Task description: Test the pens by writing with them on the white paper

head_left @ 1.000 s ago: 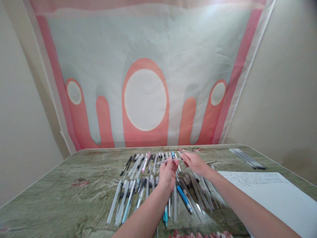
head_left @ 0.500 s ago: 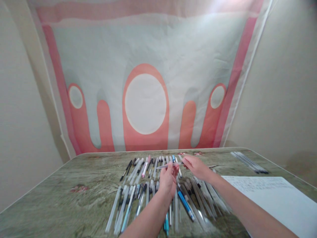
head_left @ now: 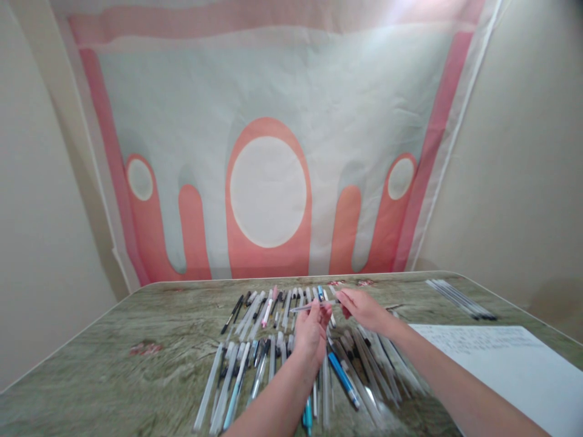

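Note:
Between my two hands a slim, pale pen (head_left: 300,308) lies nearly level above the pens on the table. My left hand (head_left: 312,331) has its fingers closed around the pen's middle, its tip pointing left. At the other end, my right hand (head_left: 357,306) pinches the pen; what exactly sits between those fingertips is partly hidden. Below my left hand spreads a front row of pens, mostly clear or white, with a blue pen (head_left: 343,380) and a teal pen (head_left: 307,415) among them. A back row holds a pink-and-white pen (head_left: 267,312) and black pens (head_left: 232,314).
A sheet of paper (head_left: 496,364) with handwriting along its top lies at the right, partly under my right forearm. Behind it rests a bundle of thin grey sticks (head_left: 461,299). The green wood-patterned table (head_left: 113,376) ends at a patterned cloth (head_left: 268,255).
Both hands stay almost in place with the pen between them. My left hand's fingers have shifted slightly, and the view has moved a little.

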Available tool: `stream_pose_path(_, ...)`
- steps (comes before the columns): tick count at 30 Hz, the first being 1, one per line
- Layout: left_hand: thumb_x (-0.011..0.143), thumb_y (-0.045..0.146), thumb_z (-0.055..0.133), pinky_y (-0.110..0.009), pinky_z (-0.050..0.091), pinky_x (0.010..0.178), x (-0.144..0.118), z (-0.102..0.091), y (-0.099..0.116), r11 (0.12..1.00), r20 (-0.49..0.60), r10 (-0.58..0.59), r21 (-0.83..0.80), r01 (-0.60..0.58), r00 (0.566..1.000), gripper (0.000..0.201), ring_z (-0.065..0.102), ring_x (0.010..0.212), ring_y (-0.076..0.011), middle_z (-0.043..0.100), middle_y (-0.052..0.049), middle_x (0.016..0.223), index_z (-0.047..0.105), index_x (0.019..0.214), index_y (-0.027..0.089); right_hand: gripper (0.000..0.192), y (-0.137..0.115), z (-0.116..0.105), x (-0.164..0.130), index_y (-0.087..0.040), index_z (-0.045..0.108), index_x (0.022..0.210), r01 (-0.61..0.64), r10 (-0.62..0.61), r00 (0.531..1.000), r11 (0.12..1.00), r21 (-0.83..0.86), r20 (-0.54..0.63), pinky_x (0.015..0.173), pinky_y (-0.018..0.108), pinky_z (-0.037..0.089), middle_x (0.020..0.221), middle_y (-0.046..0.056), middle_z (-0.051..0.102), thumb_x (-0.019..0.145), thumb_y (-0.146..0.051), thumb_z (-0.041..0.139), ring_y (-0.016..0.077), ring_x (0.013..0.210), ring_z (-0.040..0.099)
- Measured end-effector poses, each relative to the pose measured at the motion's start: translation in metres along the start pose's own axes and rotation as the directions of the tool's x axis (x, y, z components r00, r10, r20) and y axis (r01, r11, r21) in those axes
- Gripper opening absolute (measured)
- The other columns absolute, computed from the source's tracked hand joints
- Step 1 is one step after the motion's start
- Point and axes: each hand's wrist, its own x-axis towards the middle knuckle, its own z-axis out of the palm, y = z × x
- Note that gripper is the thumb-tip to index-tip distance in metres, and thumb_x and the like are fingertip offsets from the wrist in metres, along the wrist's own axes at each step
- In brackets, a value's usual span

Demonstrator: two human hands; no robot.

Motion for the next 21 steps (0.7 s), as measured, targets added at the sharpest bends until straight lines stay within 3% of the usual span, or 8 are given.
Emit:
stream_pose_path(3, 0.079, 0.016, 0.056, -0.02, 0.051, 0.066, 0.001, 0.0, 0.0, 1.0, -0.024, -0.005, -0.006, 0.005, 1.0, 0.006, 0.063, 0.063, -0.0097, 0.064, -0.006, 0.07, 0.054, 0.076, 0.012, 0.036, -0.001, -0.006, -0.001, -0.018, 0.051, 0.072, 0.013, -0.019, 0.998, 0.994, 0.112, 0.053, 0.053, 0.023, 0.038, 0.063, 0.0, 0.056, 0.088, -0.043, 0.032, 0.012, 0.056, 0.052)
stream_pose_path(6, 0.079, 0.016, 0.056, -0.02, 0.051, 0.065, 0.0, 0.002, 0.001, 1.0, -0.033, -0.016, -0.011, 0.015, 0.999, 0.007, 0.062, 0.062, -0.0095, 0.063, -0.006, 0.069, 0.053, 0.075, 0.012, 0.027, -0.002, -0.009, -0.001, -0.018, 0.052, 0.081, 0.074, -0.077, 0.996, 0.994, 0.076, 0.038, 0.054, 0.022, 0.037, 0.068, -0.001, 0.057, 0.085, -0.042, 0.042, 0.012, 0.059, 0.051)
stream_pose_path(9, 0.079, 0.016, 0.056, -0.02, 0.051, 0.066, -0.001, 0.003, 0.002, 1.0, -0.01, -0.014, -0.008, 0.014, 1.0, 0.007, 0.062, 0.062, -0.0093, 0.063, -0.006, 0.069, 0.053, 0.075, 0.012, 0.034, -0.002, -0.007, -0.002, -0.018, 0.051, 0.067, 0.066, -0.066, 0.998, 0.998, -0.001, 0.014, 0.057, 0.024, 0.037, 0.059, -0.001, 0.056, 0.088, -0.041, 0.036, 0.0123, 0.056, 0.05)
stream_pose_path(12, 0.08, 0.015, 0.055, -0.021, 0.051, 0.066, -0.001, 0.002, 0.001, 1.0, -0.005, -0.003, -0.003, 0.003, 1.0, 0.006, 0.062, 0.061, -0.0092, 0.063, -0.006, 0.069, 0.053, 0.076, 0.011, 0.042, 0.0, -0.004, -0.001, -0.018, 0.049, 0.063, 0.009, -0.012, 0.998, 0.998, 0.067, 0.055, 0.055, 0.024, 0.038, 0.055, 0.0, 0.056, 0.09, -0.042, 0.028, 0.0123, 0.053, 0.051)
stream_pose_path(14, 0.08, 0.016, 0.056, -0.021, 0.051, 0.067, 0.0, 0.0, -0.001, 1.0, -0.003, -0.001, -0.004, 0.001, 1.0, 0.007, 0.061, 0.061, -0.0094, 0.063, -0.006, 0.07, 0.053, 0.076, 0.012, 0.04, 0.0, -0.004, -0.001, -0.018, 0.05, 0.066, -0.01, 0.0, 0.997, 0.993, 0.115, 0.083, 0.052, 0.023, 0.038, 0.057, 0.0, 0.057, 0.089, -0.044, 0.029, 0.0122, 0.052, 0.052)
stream_pose_path(18, 0.078, 0.018, 0.058, -0.023, 0.051, 0.068, 0.002, -0.002, -0.003, 1.0, 0.018, -0.011, 0.004, 0.011, 1.0, 0.008, 0.061, 0.062, -0.0099, 0.063, -0.006, 0.071, 0.053, 0.077, 0.012, 0.039, 0.0, -0.004, -0.001, -0.018, 0.05, 0.062, 0.043, -0.044, 0.999, 0.997, 0.06, 0.015, 0.054, 0.024, 0.038, 0.056, -0.001, 0.056, 0.086, -0.047, 0.037, 0.0122, 0.054, 0.05)
stream_pose_path(21, 0.078, 0.017, 0.058, -0.022, 0.05, 0.068, 0.001, -0.001, -0.002, 1.0, 0.038, -0.008, 0.018, 0.008, 0.999, 0.007, 0.062, 0.063, -0.01, 0.063, -0.006, 0.07, 0.054, 0.078, 0.012, 0.047, 0.003, 0.001, -0.001, -0.019, 0.047, 0.056, -0.063, 0.055, 0.997, 0.985, 0.163, 0.053, 0.05, 0.024, 0.039, 0.047, -0.002, 0.051, 0.086, -0.051, 0.03, 0.0116, 0.046, 0.049)
